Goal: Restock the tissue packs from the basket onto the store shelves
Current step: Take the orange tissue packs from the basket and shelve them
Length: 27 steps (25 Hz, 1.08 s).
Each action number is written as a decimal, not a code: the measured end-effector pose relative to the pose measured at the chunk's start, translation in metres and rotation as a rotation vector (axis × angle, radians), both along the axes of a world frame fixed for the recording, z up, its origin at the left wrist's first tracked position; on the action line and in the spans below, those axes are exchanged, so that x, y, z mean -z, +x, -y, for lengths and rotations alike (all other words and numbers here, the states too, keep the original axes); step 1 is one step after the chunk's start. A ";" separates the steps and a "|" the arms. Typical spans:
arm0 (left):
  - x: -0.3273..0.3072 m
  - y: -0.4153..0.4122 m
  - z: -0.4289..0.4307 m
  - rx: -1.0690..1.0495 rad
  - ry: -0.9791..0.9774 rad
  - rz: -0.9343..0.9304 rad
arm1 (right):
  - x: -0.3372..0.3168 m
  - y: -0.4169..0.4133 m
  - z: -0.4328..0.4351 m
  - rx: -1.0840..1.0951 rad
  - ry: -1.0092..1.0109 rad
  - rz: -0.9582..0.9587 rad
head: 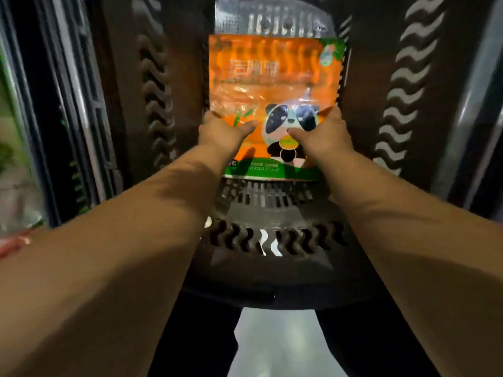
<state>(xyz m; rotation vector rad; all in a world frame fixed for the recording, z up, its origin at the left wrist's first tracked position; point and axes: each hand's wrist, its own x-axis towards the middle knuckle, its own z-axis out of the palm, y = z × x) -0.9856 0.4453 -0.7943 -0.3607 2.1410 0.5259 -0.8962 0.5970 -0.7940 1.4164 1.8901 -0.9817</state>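
An orange tissue pack (272, 77) with a panda picture and a green bottom band lies deep inside a dark brown plastic basket (272, 273) with wavy slots in its walls. My left hand (220, 133) grips the pack's left side, thumb on its front and fingers behind the edge. My right hand (321, 134) grips the right side the same way, thumb on the panda. Both arms reach straight down into the basket. A clear plastic flap at the pack's top end lies against the basket's far wall.
The basket's perforated walls (402, 99) close in on both sides of the pack. Left of the basket runs a dark metal shelf frame (81, 104) with blurred green and white goods (11, 148). Pale floor (275, 341) shows below the basket's near rim.
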 end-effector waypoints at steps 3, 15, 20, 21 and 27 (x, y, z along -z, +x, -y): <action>0.014 0.018 -0.009 -0.007 -0.144 -0.022 | 0.021 -0.014 0.009 0.092 0.006 0.076; 0.034 0.006 -0.020 -0.214 -0.180 -0.048 | 0.026 -0.017 0.011 0.408 -0.029 -0.036; -0.007 0.016 -0.027 -0.238 -0.208 -0.166 | -0.015 -0.020 0.033 0.369 0.098 0.011; -0.021 0.015 -0.028 -0.220 -0.218 -0.187 | -0.026 -0.019 0.036 0.373 0.119 0.014; -0.112 0.011 -0.025 -0.083 -0.242 -0.282 | -0.114 -0.012 0.053 0.315 0.152 0.041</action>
